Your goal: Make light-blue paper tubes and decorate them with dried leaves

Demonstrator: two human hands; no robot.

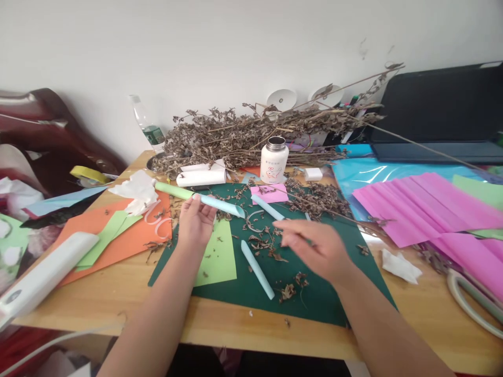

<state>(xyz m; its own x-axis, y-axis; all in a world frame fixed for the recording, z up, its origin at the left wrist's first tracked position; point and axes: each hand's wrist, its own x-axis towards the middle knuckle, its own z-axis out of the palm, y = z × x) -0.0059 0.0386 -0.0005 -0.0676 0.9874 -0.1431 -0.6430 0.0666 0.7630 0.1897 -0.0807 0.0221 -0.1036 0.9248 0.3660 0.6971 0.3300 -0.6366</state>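
Observation:
My left hand (196,222) is closed around a long paper tube, light green (175,191) at its left end and light blue (222,204) at its right, where the open mouth shows. My right hand (312,246) pinches the near end of a shorter light blue paper tube (268,208), whose far end points up and left toward the pink paper piece (277,193). A third light blue tube (257,269) lies loose between my forearms on the dark green mat (314,303). Crumbled dry leaves (263,243) are scattered around it. A light green sheet (220,251) lies under my left hand.
A heap of dried stalks (236,133) spans the back, behind an uncapped white bottle (274,162). Orange paper (118,238) and a white appliance (51,275) lie left. Pink crepe paper (416,204) and a crumpled tissue (401,265) lie right, near a dark laptop (444,110).

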